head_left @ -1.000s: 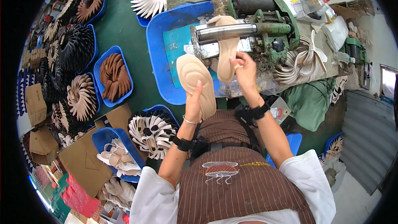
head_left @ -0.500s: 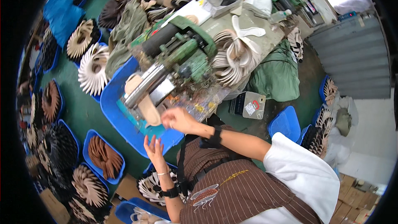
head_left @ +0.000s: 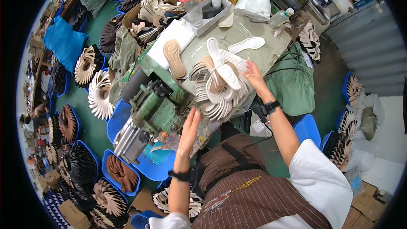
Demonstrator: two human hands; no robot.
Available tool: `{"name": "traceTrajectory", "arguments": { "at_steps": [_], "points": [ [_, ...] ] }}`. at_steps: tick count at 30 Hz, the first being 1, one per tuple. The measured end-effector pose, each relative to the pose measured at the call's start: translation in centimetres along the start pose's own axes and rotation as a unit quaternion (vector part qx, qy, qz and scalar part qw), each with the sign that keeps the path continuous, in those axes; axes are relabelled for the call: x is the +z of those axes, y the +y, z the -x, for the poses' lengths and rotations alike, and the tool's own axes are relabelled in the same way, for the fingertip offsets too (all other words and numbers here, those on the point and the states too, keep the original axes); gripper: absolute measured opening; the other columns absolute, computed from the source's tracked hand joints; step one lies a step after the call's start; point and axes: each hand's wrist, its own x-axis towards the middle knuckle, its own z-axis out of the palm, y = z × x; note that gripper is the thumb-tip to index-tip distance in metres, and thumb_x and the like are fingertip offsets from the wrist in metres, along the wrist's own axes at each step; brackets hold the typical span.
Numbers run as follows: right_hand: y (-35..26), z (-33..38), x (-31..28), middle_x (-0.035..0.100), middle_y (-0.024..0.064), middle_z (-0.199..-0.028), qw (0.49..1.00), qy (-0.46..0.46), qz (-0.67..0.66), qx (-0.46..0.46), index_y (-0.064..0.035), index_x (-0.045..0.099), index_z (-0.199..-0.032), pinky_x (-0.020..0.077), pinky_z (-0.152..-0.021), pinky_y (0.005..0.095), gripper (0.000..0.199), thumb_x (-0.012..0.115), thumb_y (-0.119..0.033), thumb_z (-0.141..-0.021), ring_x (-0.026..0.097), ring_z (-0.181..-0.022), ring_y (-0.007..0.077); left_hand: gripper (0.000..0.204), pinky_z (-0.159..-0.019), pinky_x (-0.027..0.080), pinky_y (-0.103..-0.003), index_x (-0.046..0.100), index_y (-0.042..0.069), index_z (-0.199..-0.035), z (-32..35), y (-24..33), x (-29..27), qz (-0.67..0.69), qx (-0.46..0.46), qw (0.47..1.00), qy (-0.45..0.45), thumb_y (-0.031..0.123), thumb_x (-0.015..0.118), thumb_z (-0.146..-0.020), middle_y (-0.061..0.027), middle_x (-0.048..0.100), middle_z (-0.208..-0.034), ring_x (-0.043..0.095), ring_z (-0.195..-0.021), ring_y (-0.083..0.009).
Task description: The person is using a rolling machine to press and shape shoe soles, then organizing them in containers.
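Observation:
A fanned bundle of white and beige shoe insoles (head_left: 229, 97) lies on the worktable, with a loose white insole (head_left: 224, 70) on top. My right hand (head_left: 254, 77) is at the bundle's right edge, fingers stretched out; whether it touches the insoles I cannot tell. My left hand (head_left: 190, 129) is held upright between the bundle and the green machine (head_left: 159, 95), fingers extended and nothing in them. Another white insole (head_left: 246, 45) lies flat behind the bundle. A tan insole (head_left: 174, 58) rests on the table beyond the machine. Metal rollers (head_left: 129, 138) project from the machine's near left end.
Below the rollers sits a blue bin (head_left: 159, 167). Farther back on the table are a clear bottle with a red cap (head_left: 193, 10), a grey tray (head_left: 207, 27) and a white bag (head_left: 253, 0). A green sack (head_left: 292, 85) stands at right. Blue tubs of fanned insoles (head_left: 121, 171) line the floor at left.
Both hands have left the roller end; the right moved right to the insole bundle, the left up beside the machine. The insole at the rollers is no longer there. My view has turned.

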Motion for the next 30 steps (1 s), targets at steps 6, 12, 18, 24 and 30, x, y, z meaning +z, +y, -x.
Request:
{"name": "traceTrajectory", "arguments": {
  "at_steps": [6, 12, 18, 24, 30],
  "points": [
    [0.0, -2.5, 4.1, 0.032, 0.0259, -0.142, 0.972, -0.233, 0.023, -0.032, 0.0058, 0.018, -0.143, 0.0285, -0.108, 0.0353, 0.109, 0.079, -0.047, -0.069, 0.032, -0.133, 0.032, 0.089, -0.097, 0.041, -0.032, 0.038, -0.017, -0.129, -17.6, 2.7, 5.0, -0.064, -0.078, 0.985, 0.142, 0.051, 0.067, -0.079, -0.0265, 0.054, -0.124, 0.054, -0.115, -0.0315],
    [-1.2, -0.1, 3.2, 0.046, 0.0247, -0.129, 0.976, -0.148, -0.16, 0.007, 0.0066, 0.034, -0.132, 0.0378, -0.099, 0.034, 0.08, 0.07, -0.043, -0.081, 0.046, -0.121, 0.0298, 0.03, -0.068, 0.052, -0.026, 0.056, 0.001, -0.108, -15.6, 3.6, 8.5, 0.165, -0.045, 0.98, 0.101, 0.009, 0.069, -0.082, -0.0076, 0.065, -0.094, 0.063, -0.078, -0.0139],
    [-8.0, 2.6, 1.4, 0.065, 0.0074, -0.096, 0.965, -0.206, -0.161, -0.014, 0.0041, 0.06, -0.107, 0.0473, -0.08, 0.0279, 0.037, 0.068, -0.026, -0.087, 0.057, -0.088, 0.0103, 0.023, -0.067, 0.054, -0.027, 0.054, 0.003, -0.109, -9.7, 5.6, 7.8, 0.303, -0.032, 0.95, 0.075, 0.011, 0.06, -0.089, -0.0049, 0.064, -0.093, 0.064, -0.078, -0.0141],
    [-9.7, 2.1, -2.7, 0.065, 0.006, -0.095, 0.947, -0.248, -0.206, 0.001, 0.0058, 0.06, -0.108, 0.0473, -0.076, 0.0244, 0.034, 0.068, -0.019, -0.086, 0.056, -0.085, 0.0075, 0.04, -0.089, 0.053, -0.039, 0.046, -0.004, -0.124, -7.1, 9.8, 8.6, 0.438, 0.048, 0.898, -0.002, 0.016, 0.056, -0.091, -0.02, 0.057, -0.122, 0.061, -0.106, -0.031],
    [-11.2, 1.5, -8.6, 0.062, 0.0003, -0.096, 0.901, -0.421, -0.106, 0.0, 0.0039, 0.06, -0.111, 0.0444, -0.079, 0.0229, 0.036, 0.069, -0.02, -0.086, 0.052, -0.087, 0.0064, 0.041, -0.083, 0.054, -0.038, 0.046, -0.009, -0.124, -7.0, 10.9, 5.3, 0.189, -0.001, 0.981, -0.039, 0.017, 0.053, -0.093, -0.0222, 0.061, -0.112, 0.063, -0.099, -0.0294]
  ]
}}
